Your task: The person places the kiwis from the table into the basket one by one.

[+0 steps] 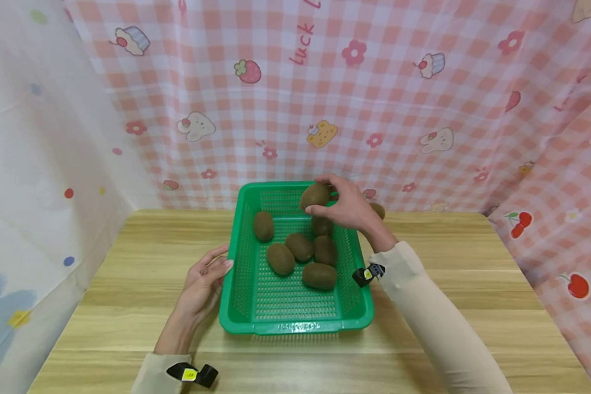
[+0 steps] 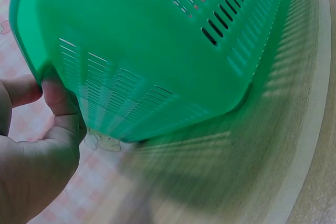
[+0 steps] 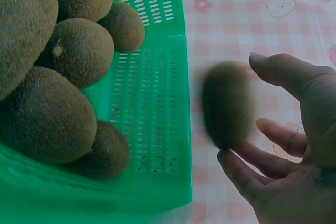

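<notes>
Several brown kiwis (image 1: 280, 259) lie in a green plastic basket (image 1: 295, 327) on the table. My left hand (image 1: 200, 284) grips the basket's left rim, pinching it between thumb and fingers in the left wrist view. Above the far right corner of the basket is my right hand (image 1: 347, 205), thumb and fingers spread around one kiwi (image 1: 314, 196). In the right wrist view this kiwi (image 3: 227, 104) is blurred while the hand is sharp. A gap shows there between thumb and kiwi, and the lower fingertips lie at its bottom end.
Another kiwi (image 1: 377, 210) is partly hidden behind my right wrist, right of the basket. The wooden table (image 1: 143, 284) runs back to a pink checked curtain (image 1: 276, 109). A white patterned curtain (image 1: 44, 153) hangs at left.
</notes>
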Available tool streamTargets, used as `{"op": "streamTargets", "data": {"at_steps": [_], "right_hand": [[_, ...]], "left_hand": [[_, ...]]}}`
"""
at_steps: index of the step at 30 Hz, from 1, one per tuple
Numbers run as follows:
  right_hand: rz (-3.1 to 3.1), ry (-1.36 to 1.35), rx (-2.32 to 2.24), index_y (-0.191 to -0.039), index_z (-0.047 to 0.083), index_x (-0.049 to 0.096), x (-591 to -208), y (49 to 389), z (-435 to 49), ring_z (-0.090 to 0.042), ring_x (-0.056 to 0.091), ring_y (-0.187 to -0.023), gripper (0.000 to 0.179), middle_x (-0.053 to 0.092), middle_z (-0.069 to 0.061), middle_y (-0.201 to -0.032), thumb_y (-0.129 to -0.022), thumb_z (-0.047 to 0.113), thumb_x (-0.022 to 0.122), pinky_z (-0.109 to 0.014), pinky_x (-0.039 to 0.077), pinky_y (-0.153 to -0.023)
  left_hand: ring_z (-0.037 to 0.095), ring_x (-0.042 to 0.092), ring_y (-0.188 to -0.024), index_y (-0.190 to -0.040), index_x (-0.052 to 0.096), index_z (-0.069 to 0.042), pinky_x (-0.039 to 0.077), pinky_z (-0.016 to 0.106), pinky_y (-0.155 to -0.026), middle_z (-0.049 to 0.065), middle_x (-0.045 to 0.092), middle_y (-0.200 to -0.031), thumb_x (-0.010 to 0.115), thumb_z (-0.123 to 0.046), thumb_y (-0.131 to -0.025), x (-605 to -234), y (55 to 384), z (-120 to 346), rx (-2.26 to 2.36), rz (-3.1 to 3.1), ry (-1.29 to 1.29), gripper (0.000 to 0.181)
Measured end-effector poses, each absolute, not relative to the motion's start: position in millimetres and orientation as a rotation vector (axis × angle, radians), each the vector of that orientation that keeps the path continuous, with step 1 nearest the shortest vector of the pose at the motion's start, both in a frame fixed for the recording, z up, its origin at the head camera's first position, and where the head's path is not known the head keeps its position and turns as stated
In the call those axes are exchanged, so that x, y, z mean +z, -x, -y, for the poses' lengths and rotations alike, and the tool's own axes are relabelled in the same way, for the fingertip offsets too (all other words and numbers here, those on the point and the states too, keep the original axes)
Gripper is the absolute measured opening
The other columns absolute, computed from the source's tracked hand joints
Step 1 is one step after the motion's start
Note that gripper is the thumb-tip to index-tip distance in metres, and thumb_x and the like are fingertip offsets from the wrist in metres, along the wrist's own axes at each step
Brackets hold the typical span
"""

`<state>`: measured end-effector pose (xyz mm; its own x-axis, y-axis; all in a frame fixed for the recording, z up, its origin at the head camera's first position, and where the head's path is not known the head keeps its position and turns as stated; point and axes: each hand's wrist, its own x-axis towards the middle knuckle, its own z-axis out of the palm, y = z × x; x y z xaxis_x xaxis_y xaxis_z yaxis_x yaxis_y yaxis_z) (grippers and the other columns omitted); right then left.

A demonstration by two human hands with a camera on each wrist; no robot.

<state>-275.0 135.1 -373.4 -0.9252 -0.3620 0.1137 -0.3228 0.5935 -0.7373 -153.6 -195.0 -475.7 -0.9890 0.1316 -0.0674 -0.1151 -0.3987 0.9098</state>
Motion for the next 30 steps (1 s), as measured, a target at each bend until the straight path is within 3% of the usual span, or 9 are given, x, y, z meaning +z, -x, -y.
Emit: {"op": "streamTargets", "data": {"at_steps": [4, 10, 19, 26, 30], "right_hand": [[-2.722, 0.536, -1.287, -0.149, 0.016, 0.048, -372.3, 275.0, -139.7, -0.037, 0.052, -0.136, 0.070, 0.051, -0.013, -0.152, -0.091, 0.042, 0.078, -0.053, 0.049, -0.109], [-2.739, 0.495, -1.285, -0.149, 0.021, 0.049, -369.5, 272.6, -145.7, -0.043, 0.054, -0.133, 0.071, 0.051, -0.014, -0.152, -0.089, 0.047, 0.078, -0.056, 0.049, -0.109], [-2.824, 0.532, -1.301, -0.152, 0.021, 0.045, -371.0, 269.3, -158.6, -0.038, 0.045, -0.143, 0.078, 0.046, -0.012, -0.158, -0.088, 0.051, 0.078, -0.058, 0.042, -0.117], [-2.908, 0.522, -1.298, -0.157, 0.020, 0.038, -376.5, 270.1, -172.0, -0.038, 0.038, -0.149, 0.088, 0.038, -0.009, -0.164, -0.086, 0.049, 0.080, -0.061, 0.041, -0.116], [-2.961, 0.518, -1.310, -0.158, 0.017, 0.038, -385.1, 273.5, -180.0, -0.039, 0.043, -0.143, 0.089, 0.037, -0.008, -0.164, -0.086, 0.046, 0.081, -0.062, 0.045, -0.111]], "left_hand": [[0.005, 0.068, -0.082, -0.139, 0.048, -0.003, 0.059, 0.017, -0.074, -0.004, 0.071, -0.093, 0.061, 0.002, -0.100, -476.1, 154.3, 194.1, 2.516, -1.627, -0.029, 0.041], [0.005, 0.069, -0.083, -0.140, 0.046, -0.002, 0.059, 0.017, -0.075, -0.004, 0.070, -0.094, 0.061, 0.002, -0.100, -475.1, 154.9, 194.1, 2.517, -1.616, -0.033, 0.043], [0.005, 0.069, -0.085, -0.142, 0.045, -0.001, 0.060, 0.018, -0.076, -0.003, 0.070, -0.096, 0.061, 0.000, -0.101, -475.0, 154.5, 195.3, 2.502, -1.634, -0.036, 0.045], [0.006, 0.069, -0.085, -0.144, 0.043, -0.001, 0.060, 0.018, -0.076, -0.003, 0.070, -0.097, 0.061, -0.001, -0.101, -475.3, 153.5, 196.5, 2.504, -1.622, -0.042, 0.047], [0.006, 0.070, -0.085, -0.144, 0.044, -0.001, 0.060, 0.018, -0.077, -0.003, 0.070, -0.097, 0.062, -0.001, -0.100, -475.6, 153.0, 197.1, 2.504, -1.619, -0.038, 0.047]]}}
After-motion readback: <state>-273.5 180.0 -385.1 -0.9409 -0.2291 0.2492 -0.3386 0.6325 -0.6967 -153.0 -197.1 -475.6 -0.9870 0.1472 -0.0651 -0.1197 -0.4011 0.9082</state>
